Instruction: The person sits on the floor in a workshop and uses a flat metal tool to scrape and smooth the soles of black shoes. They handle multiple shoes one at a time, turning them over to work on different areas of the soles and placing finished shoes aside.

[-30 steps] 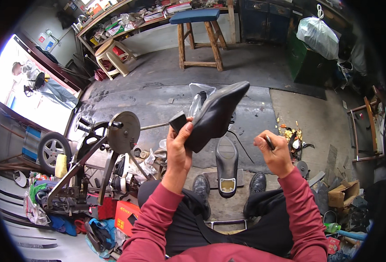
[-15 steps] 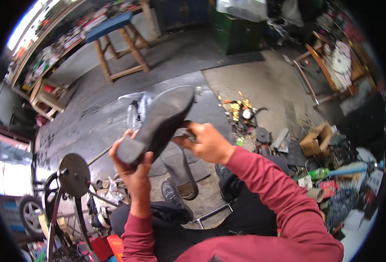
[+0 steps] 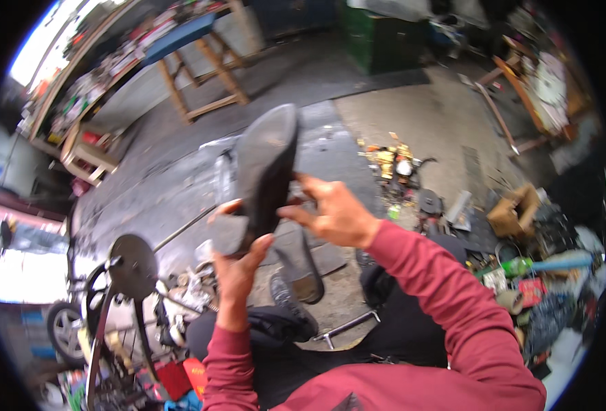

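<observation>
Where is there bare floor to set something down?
Dark matting looks free between the stool and the disc, and concrete between the green cabinet and the scraps. Crowded: around the carton, under the disc, and below the held shoe, where another shoe is.

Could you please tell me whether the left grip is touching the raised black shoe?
Touching: the head view shows the left grip wrapped around the black shoe at its heel end.

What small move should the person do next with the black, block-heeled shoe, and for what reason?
Perhaps tilt the black, block-heeled shoe slightly with the left hand, turning its side upward: that hand grips around the grey block heel, the sole faces the camera, and the right hand reaches to a side seen only narrowly.
</observation>
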Demonstrator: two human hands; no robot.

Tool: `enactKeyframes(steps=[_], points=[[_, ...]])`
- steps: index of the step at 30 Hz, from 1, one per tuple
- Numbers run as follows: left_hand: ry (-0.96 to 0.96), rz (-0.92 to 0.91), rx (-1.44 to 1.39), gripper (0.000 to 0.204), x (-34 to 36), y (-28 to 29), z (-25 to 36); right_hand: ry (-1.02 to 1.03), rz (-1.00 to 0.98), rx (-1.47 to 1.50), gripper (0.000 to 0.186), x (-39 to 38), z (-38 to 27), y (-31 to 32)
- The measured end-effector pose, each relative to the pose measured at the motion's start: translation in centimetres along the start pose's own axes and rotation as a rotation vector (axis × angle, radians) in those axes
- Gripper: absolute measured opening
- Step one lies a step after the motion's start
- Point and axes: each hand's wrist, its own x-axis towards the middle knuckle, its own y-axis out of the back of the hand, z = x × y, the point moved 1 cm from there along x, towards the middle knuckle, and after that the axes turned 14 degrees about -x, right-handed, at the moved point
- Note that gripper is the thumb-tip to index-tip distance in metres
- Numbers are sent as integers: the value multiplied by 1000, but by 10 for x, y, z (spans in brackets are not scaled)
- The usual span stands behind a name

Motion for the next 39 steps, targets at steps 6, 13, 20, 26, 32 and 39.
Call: enactKeyframes(steps=[6, 13, 20, 26, 32, 39], points=[[-31, 31, -167, 55, 4, 5, -10, -46, -42, 54, 60, 0, -8, -2], [147, 280, -633, 44, 10, 28, -17, -42, -136, 3, 27, -1, -11, -7], [114, 352, -755, 32, 19, 53, -28, 10, -194, -21, 21, -5, -12, -4], [-7, 386, -766, 33, 25, 68, -22, 227, -381, -81, 42, -25, -19, -5], [-14, 433, -736, 30, 25, 72, -18, 281, -612, -332, 81, -47, -23, -19], [5, 426, -758, 32, 26, 71, -18, 237, -667, -432, 64, -64, -24, -41]])
